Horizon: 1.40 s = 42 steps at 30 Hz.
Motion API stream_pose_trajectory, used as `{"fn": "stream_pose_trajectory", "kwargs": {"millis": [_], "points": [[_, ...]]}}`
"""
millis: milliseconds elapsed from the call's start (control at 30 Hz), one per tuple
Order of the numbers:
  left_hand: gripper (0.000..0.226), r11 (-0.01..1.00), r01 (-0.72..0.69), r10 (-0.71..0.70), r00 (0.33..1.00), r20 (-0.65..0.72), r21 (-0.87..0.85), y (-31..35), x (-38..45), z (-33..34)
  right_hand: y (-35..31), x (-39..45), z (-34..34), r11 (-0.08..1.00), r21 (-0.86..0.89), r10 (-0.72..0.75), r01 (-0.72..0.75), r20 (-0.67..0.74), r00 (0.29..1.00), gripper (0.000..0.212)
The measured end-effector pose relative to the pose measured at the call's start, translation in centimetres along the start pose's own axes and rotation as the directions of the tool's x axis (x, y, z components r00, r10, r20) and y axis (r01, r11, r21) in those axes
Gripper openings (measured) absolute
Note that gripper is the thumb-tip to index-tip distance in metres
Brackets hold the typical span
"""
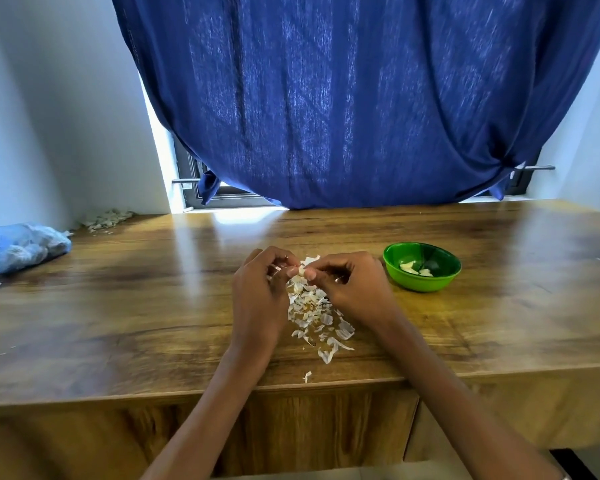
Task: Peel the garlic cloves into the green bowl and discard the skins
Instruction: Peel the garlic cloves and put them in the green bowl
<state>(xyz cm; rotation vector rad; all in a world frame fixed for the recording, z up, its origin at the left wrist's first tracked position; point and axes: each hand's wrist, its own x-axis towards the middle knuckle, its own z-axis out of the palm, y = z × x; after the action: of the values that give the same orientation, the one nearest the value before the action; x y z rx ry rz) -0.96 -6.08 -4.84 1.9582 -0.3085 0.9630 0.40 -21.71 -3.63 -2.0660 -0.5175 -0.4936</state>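
Both hands, left (257, 289) and right (352, 289), pinching a clove (300, 270) mid-frame over skins (317, 315); bowl (422, 282) right; bare table (118, 306) lower left.

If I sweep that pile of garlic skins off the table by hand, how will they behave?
The garlic skins look thin and papery, so probably very light and apt to scatter or flutter. They lie as loose separate flakes, one stray flake near the table edge, so a push likely spreads them rather than moving them together.

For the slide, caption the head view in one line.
Both hands peel a garlic clove over a pile of skins, green bowl beside.
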Motion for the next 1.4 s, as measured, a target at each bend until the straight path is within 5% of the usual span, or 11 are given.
{"fn": "stream_pose_trajectory", "kwargs": {"millis": [500,1067,1300,1400], "points": [[0.016,0.997,-0.034,0.042,0.993,0.11,-0.07,0.4,0.1,0.0,-0.1,-0.1,-0.2,0.996,0.089,-0.016,0.016,0.005,1.0,0.01],[0.03,0.941,-0.334,0.329,0.941,0.077,0.063,1.2,0.1,-0.3,-0.3,-0.1,-0.8,0.964,0.241,0.058,-0.111,0.217,0.974,0.014],[0.021,0.928,-0.367,0.366,0.93,0.035,0.069,1.5,-0.1,0.0,-1.3,-0.4,-0.6,0.805,0.514,0.137,-0.297,0.326,0.935,0.021],[0.015,0.961,-0.269,0.27,0.963,0.01,-0.065,1.4,0.1,0.2,-1.5,-0.3,-0.5,0.726,0.608,0.181,-0.322,0.283,0.942,0.034]]}}
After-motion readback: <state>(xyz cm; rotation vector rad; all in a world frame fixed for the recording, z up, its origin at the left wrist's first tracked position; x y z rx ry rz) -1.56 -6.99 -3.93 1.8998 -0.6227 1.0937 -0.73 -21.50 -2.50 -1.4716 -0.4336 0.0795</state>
